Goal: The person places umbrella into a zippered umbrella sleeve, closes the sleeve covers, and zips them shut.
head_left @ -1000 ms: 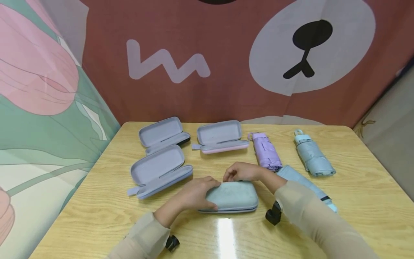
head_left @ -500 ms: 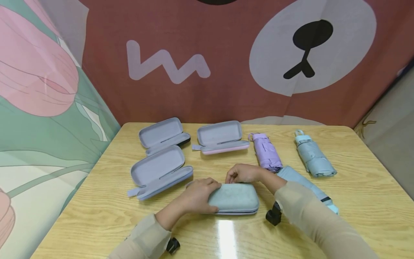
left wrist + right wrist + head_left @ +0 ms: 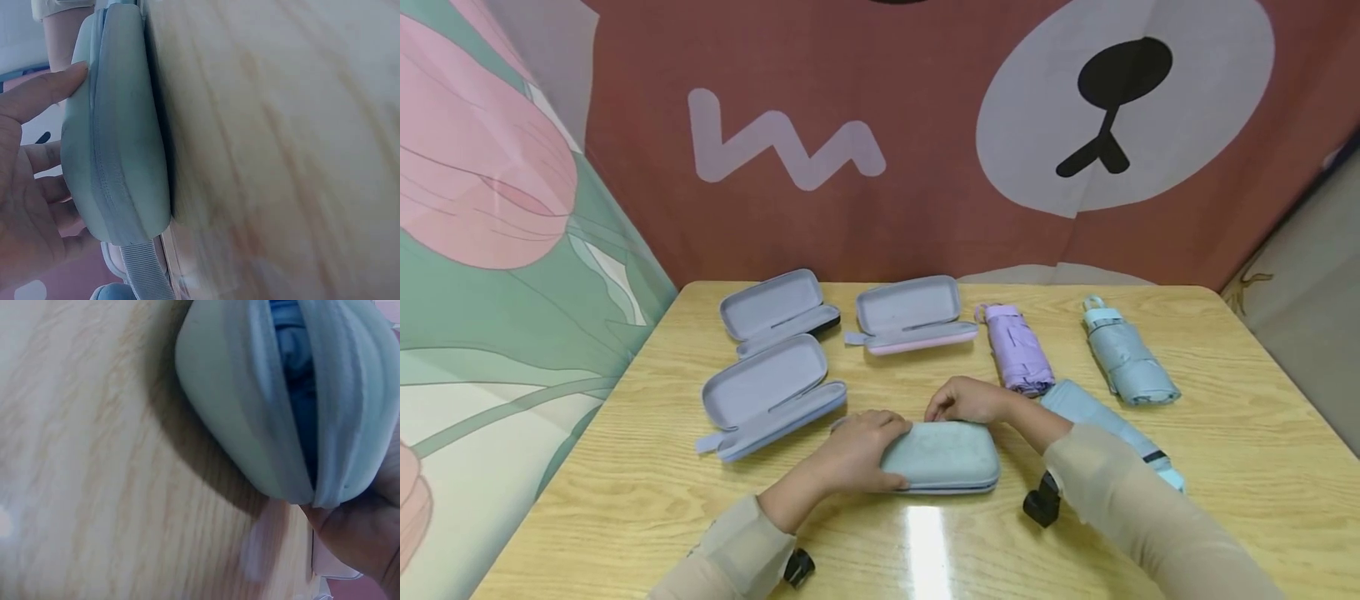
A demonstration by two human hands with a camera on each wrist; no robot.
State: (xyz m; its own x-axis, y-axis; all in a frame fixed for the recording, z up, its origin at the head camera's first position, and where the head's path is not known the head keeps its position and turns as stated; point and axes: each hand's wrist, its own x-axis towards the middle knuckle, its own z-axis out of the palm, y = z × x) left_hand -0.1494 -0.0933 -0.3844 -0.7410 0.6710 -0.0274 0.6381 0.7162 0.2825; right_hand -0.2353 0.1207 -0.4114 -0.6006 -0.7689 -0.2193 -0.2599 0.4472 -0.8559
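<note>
A pale green zip case (image 3: 942, 455) lies on the table with its lid down. My left hand (image 3: 861, 454) grips its left end, thumb on the near side and fingers over the top. In the left wrist view a grey strap (image 3: 147, 270) hangs from that end, where the zipper (image 3: 103, 137) looks closed. At the far edge, my right hand (image 3: 968, 401) has curled fingers pinching at the zipper line; the fingertips and zipper pull are hidden. The right wrist view shows a gap at the case's right end, with dark blue folded fabric (image 3: 294, 356) inside.
Three opened zip cases stand behind: a blue one (image 3: 782, 421), a black one (image 3: 790, 327) and a pink one (image 3: 919, 337). At the right lie folded umbrellas: purple (image 3: 1018, 350), grey-blue (image 3: 1129, 362) and light blue (image 3: 1101, 417), the last partly under the right forearm.
My right hand has slid slightly to the right along the case's far edge. The left hand keeps its grip, and the strap end now shows behind it.
</note>
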